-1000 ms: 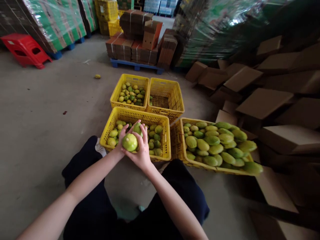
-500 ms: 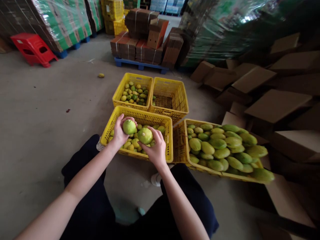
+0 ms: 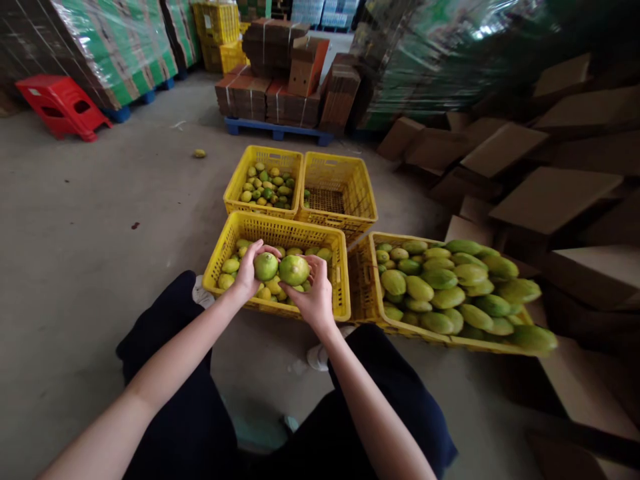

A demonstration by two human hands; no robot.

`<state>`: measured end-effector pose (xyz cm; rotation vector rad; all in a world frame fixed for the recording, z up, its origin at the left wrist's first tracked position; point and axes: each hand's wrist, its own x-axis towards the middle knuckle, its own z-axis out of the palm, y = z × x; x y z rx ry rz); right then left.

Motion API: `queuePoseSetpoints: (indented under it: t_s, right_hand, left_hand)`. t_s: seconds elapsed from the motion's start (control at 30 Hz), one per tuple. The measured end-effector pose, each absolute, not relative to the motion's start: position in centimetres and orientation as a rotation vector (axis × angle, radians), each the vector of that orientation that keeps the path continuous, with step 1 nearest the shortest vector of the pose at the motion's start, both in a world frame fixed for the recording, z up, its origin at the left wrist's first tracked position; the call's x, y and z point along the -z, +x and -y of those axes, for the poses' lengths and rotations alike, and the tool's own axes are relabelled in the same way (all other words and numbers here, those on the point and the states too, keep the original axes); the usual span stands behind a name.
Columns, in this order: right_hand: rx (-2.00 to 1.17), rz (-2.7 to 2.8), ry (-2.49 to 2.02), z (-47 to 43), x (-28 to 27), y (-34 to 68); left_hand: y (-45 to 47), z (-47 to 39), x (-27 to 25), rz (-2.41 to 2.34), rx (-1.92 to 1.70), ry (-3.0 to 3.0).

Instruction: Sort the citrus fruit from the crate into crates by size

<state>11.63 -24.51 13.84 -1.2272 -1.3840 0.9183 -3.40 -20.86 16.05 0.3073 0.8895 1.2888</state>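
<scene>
My left hand [image 3: 249,272] is wrapped round a green papaya [image 3: 266,267], its end facing me. In my right hand [image 3: 316,293] is a second, yellower-green papaya [image 3: 294,270], gripped between thumb and fingers. The two fruits are side by side, nearly touching, above the near yellow crate [image 3: 343,293]. Several yellow-green papayas [image 3: 230,265] lie in that crate, partly hidden by my hands and the held fruit. To the right, a fuller yellow crate [image 3: 375,293] is heaped with larger green papayas [image 3: 440,278].
Behind stand a yellow crate [image 3: 233,200] of small fruit and another crate [image 3: 367,190] with a few at its left side. A lone fruit [image 3: 199,153] lies on the floor. Cardboard boxes [image 3: 555,197] crowd the right; a red stool [image 3: 63,107] stands far left.
Both papayas have come closer together, the left one moving right and slightly down. My hands still hold them. The view has shifted slightly.
</scene>
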Motion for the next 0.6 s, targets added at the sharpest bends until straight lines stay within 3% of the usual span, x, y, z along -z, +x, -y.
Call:
queuePoseSetpoints:
  t_s: [0.13,0.37,0.6]
  right_hand:
    - [-0.952,1.303,-1.220,24.1,-14.2,11.7]
    - [-1.399,0.919,-1.081,23.8,-15.1,11.0]
    - [-1.592,0.640,-0.956,24.0,-15.0,10.8]
  left_hand:
    - [-3.7,21.1,-16.6,-0.836,-1.316,0.221]
    - [-4.9,21.6,-16.5,-0.752,-1.155,-0.052]
    - [-5.4,22.3,-16.5,-0.763,-1.220,-0.089]
